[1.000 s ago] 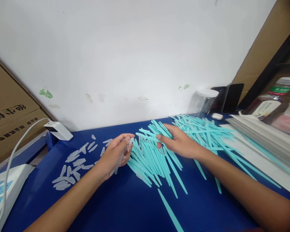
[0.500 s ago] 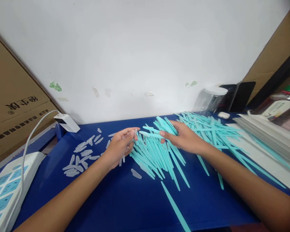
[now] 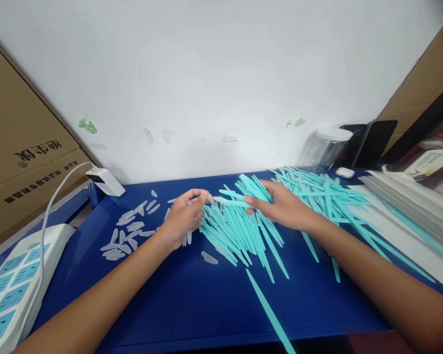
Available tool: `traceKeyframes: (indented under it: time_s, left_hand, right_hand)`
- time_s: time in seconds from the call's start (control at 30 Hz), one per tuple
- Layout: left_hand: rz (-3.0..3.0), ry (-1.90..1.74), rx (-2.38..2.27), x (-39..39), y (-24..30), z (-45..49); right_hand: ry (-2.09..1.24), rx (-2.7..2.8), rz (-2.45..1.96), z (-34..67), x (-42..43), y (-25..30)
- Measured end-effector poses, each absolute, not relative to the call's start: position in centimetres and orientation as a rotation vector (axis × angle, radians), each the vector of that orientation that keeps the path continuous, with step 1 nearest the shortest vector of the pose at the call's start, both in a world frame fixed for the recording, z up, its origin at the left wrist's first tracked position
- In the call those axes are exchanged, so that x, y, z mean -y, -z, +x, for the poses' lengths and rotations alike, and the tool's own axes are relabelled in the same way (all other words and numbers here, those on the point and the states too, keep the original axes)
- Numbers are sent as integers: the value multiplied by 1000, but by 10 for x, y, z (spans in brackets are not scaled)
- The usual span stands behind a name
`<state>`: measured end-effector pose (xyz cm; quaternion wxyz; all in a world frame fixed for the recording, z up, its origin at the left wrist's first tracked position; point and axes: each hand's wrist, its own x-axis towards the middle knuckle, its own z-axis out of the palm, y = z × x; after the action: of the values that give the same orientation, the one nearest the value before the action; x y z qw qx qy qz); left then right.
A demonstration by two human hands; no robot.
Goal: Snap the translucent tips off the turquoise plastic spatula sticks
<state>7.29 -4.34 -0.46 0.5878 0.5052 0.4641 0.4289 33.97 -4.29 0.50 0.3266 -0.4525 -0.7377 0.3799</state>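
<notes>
My left hand (image 3: 184, 216) is closed, pinching a small translucent plastic cap (image 3: 210, 197) between thumb and fingertips. More caps poke out below its curled fingers. My right hand (image 3: 280, 204) is wrapped round a bunch of slim turquoise sticks (image 3: 253, 187) that look like eyebrow razors. One of them (image 3: 231, 201) points left from under the thumb, its tip at the cap; whether it sits inside the cap I cannot tell. Beneath both hands lies a fanned pile of similar razors (image 3: 232, 231). Loose caps (image 3: 135, 226) are scattered left of my left hand, and a single one (image 3: 209, 258) lies nearer me.
Another heap of turquoise razors (image 3: 325, 191) spreads behind my right forearm. One razor (image 3: 268, 309) reaches over the blue table's (image 3: 162, 305) front edge. At left are a power strip (image 3: 18, 280) and white charger (image 3: 106, 181); at right, a lidded jar (image 3: 328, 147) and phone (image 3: 375, 143).
The razor tip and the cap in my left fingers have come together; a small gap showed between them before. The whole view has shifted slightly.
</notes>
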Motion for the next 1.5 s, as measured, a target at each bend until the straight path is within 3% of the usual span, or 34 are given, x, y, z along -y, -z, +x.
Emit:
traceKeyframes:
  time_s: [1.5]
  left_hand:
    - [1235,-1140,-1082,41,4,72]
  right_hand:
    - [-770,1879,-1122,336,42,-6]
